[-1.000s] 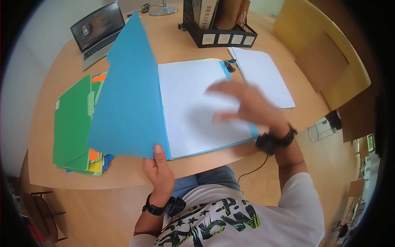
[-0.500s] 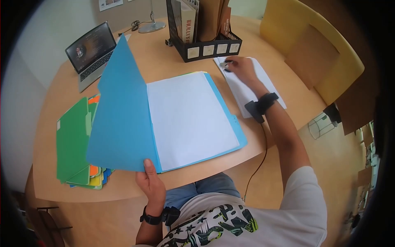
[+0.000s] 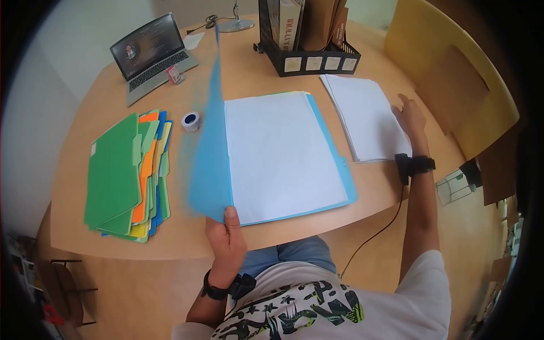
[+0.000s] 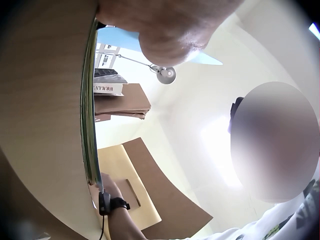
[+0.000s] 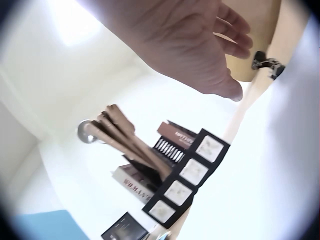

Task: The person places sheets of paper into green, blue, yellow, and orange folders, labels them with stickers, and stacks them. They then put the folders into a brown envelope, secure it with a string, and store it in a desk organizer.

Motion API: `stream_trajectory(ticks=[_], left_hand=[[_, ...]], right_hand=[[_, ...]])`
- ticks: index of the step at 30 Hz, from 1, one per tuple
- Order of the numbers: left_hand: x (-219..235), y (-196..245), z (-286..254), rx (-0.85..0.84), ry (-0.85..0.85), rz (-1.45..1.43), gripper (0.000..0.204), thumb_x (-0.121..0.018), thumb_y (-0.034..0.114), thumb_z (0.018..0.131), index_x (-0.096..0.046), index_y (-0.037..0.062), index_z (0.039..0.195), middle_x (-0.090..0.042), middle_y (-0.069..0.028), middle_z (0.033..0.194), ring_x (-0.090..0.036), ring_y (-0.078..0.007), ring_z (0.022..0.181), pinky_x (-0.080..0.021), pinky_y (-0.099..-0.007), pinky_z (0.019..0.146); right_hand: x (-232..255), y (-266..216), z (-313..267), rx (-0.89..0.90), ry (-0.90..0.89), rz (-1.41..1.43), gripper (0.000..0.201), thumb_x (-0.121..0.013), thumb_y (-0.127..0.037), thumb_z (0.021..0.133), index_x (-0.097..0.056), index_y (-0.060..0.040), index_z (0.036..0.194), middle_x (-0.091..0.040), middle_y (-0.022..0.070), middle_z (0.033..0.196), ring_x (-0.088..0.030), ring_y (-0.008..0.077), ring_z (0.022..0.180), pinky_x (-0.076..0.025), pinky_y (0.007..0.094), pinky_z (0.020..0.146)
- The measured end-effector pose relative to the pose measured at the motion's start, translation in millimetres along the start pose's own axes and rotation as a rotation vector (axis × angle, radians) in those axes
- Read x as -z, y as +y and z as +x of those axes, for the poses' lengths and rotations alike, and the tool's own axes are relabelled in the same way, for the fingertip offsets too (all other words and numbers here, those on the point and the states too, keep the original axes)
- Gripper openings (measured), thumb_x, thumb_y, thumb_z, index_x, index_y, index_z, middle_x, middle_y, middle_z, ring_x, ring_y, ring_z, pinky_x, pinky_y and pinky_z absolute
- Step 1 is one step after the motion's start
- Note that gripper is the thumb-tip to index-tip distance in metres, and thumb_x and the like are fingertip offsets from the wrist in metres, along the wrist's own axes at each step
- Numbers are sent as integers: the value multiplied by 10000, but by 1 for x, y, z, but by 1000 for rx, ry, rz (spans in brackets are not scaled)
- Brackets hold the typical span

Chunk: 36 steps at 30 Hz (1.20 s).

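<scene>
My left hand [image 3: 228, 246] pinches the lower edge of a blue folder's cover [image 3: 209, 164], thumb on the near side. The cover stands nearly upright and is blurred. White sheets [image 3: 283, 156] lie on the folder's other half [image 3: 348, 181]. At the right edge of a white paper stack [image 3: 362, 116], my right hand [image 3: 411, 118] hangs with loosely bent fingers, holding nothing. Just beyond those fingers, in the right wrist view, is a small black-and-metal staple remover [image 5: 268, 65], hidden in the head view.
Several coloured folders [image 3: 116, 170] are piled at left, beside a roll of tape [image 3: 191, 121]. Behind stand a laptop [image 3: 150, 54] with a small red-and-white packet [image 3: 174, 75] by it, and a black organizer [image 3: 317, 62] with books. A yellow chair [image 3: 453, 68] stands at right.
My right hand has carried the small black tool from beside the folder, across the paper stack to its right, and let it go. The blue cover has swung up toward the sheets.
</scene>
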<state>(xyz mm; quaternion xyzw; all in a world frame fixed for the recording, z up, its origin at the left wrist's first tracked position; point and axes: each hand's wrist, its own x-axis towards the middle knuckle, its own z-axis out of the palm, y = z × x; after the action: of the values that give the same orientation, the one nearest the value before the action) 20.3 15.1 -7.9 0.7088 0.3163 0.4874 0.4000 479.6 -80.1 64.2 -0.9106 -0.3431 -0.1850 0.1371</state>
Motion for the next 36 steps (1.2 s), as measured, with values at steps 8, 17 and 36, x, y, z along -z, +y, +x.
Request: stream_trajectory(ticks=[8,17,36], left_hand=[[-16,14,9,-374,-407,823,546,-570,20,761,-474,42,1298,-461,-176,1320,-438,-372,1174,-354,-463,974],[-15,24,11,-345,-501,909,508,-616,298,819,-514,76,1264,-476,-152,1306,-449,-337,1154,-334,-491,938],[-5,18,38,-560,-583,906,555,-586,474,817,-556,17,1131,-528,-133,1052,-487,-255,883,-407,-367,683]], right_hand=[[32,-94,-47,372,-478,963,435,-488,-381,953,-605,-9,1144,-643,94,927,-581,170,871,-463,308,828],[27,-165,-53,795,-742,542,367,-572,-305,900,-610,-32,1142,-598,139,1136,-571,282,1040,-454,356,887],[6,-322,-14,1108,-624,458,413,-641,-344,786,-640,-31,1057,-660,128,831,-625,275,774,-484,369,712]])
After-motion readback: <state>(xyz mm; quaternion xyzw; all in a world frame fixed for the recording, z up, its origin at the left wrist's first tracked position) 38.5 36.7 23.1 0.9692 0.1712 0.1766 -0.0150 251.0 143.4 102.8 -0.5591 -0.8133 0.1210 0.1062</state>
